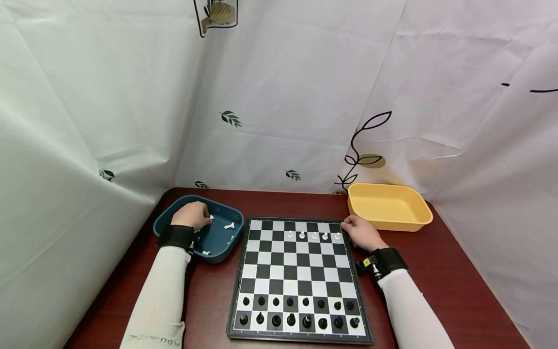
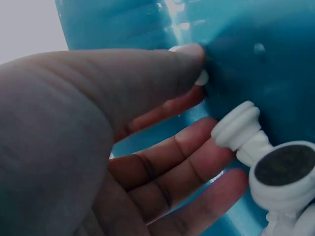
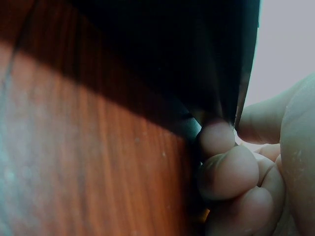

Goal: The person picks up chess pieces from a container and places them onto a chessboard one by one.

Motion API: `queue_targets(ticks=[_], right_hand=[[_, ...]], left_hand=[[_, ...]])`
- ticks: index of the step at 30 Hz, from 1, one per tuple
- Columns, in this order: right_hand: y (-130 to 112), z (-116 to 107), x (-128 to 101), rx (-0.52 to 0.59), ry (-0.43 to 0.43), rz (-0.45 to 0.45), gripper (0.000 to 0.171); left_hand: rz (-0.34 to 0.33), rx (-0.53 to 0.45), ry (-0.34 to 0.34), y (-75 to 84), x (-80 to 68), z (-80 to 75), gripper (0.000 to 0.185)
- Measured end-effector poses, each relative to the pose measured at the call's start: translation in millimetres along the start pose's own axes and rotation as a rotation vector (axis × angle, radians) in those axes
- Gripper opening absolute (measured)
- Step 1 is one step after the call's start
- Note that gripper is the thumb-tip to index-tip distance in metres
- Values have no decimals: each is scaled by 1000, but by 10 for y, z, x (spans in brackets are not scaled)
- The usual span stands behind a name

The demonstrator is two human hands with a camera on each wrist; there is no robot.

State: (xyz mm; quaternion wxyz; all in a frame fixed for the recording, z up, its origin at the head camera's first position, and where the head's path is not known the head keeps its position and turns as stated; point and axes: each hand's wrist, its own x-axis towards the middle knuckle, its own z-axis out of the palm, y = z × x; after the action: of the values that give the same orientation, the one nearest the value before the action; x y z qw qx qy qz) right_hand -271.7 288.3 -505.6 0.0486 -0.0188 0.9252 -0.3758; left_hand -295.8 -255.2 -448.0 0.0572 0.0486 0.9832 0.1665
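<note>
Inside the blue tray [image 1: 220, 242], my left hand [image 1: 191, 215] pinches a small white chess piece [image 2: 202, 77] between thumb and forefinger; most of that piece is hidden by the thumb. Other white chess pieces [image 2: 241, 125] lie in the tray beside the other fingers. My right hand [image 1: 364, 233] grips the far right corner of the chessboard [image 1: 302, 260], thumb on top and curled fingers below. Several white pawns [image 1: 314, 236] stand at the right of the board's second row from the back. Two full rows of black pieces [image 1: 291, 319] stand along the near side.
A yellow tray [image 1: 388, 225] stands at the back right of the brown table [image 1: 436, 276], just beyond my right hand. White cloth [image 1: 279, 97] with a leaf print hangs behind the table and along its sides.
</note>
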Motion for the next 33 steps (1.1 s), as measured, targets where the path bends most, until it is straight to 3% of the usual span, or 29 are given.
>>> queue_targets(ticks=[4,10,16,24,33], right_hand=[[1,-3,-3,1,1,3,28],[3,-3,-19,-2,4,11,28],[0,-3,-21,-6,5,6,28],[3,-3,-5,1,1,2,28],[-4,-7,2,-4,-3,0,29]], left_hand=[[23,10,23,-37,15,16,13],[23,-19,32,26,-15,-26,25],[70,-79,96,-7,15,-20,10],[134,-125,148,-24,45,-27,7],[184,-147,219,85,-67,-174,8]])
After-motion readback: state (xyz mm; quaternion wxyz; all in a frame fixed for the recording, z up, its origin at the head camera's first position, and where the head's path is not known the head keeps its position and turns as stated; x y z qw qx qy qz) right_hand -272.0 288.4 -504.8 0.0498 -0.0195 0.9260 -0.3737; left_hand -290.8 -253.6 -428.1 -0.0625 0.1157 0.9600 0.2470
